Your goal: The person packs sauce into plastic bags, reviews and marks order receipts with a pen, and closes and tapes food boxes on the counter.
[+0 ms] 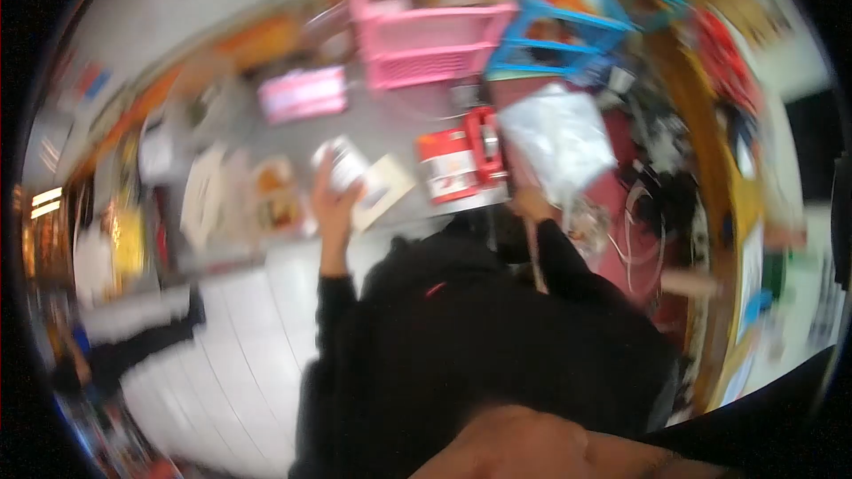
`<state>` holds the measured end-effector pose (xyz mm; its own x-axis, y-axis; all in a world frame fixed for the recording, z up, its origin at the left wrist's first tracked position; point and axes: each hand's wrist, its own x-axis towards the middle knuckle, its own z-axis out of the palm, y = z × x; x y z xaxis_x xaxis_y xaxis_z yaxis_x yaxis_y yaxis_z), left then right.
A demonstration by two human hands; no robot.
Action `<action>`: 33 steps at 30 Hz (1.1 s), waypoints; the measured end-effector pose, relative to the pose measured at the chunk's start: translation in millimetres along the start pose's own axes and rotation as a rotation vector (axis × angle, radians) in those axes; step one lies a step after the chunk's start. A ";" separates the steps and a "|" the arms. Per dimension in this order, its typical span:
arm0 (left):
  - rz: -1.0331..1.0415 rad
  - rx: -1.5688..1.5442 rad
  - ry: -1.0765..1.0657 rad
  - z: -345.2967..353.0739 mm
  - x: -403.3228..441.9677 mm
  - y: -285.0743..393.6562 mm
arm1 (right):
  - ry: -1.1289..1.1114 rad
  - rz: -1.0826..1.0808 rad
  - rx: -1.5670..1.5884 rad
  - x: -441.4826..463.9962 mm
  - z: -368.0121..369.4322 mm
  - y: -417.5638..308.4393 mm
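My left hand (335,204) is over the front edge of the grey table (382,129), its fingers closed around a white object (344,165). Right beside that object lies a cream-coloured card or sheet (386,191). My right hand (531,204) is at the table's front edge, just below a white plastic bag (559,137); its fingers are blurred. Between my hands lie a red and white packet (448,164) and a red item (485,146), perhaps a tool or tape holder. Motion blur hides fine detail.
A pink basket (426,31) and a blue basket (555,22) stand at the back. A pink box (303,94) and clear bags lie leftward. Cables (639,231) tangle at the right. Another person in dark clothes (138,350) is at the far left.
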<state>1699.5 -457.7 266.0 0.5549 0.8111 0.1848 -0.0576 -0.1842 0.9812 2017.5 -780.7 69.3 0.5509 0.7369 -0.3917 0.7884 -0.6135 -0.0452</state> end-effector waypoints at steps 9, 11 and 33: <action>-0.222 -0.255 -0.090 -2.3 3.6 -46.3 | -0.521 -0.057 0.701 -8.2 -57.7 -80.1; -0.188 0.561 -0.169 19.3 -9.2 -105.9 | -0.588 -0.144 0.731 -2.7 -66.2 -91.3; 0.059 0.802 -0.204 -21.0 -37.2 -164.2 | -0.299 -0.634 0.840 141.1 -123.8 -237.0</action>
<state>1670.9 -445.9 99.2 0.7137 0.6853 0.1450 0.4755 -0.6259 0.6182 1942.2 -496.2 138.5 -0.0672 0.9582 -0.2783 0.4047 -0.2288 -0.8854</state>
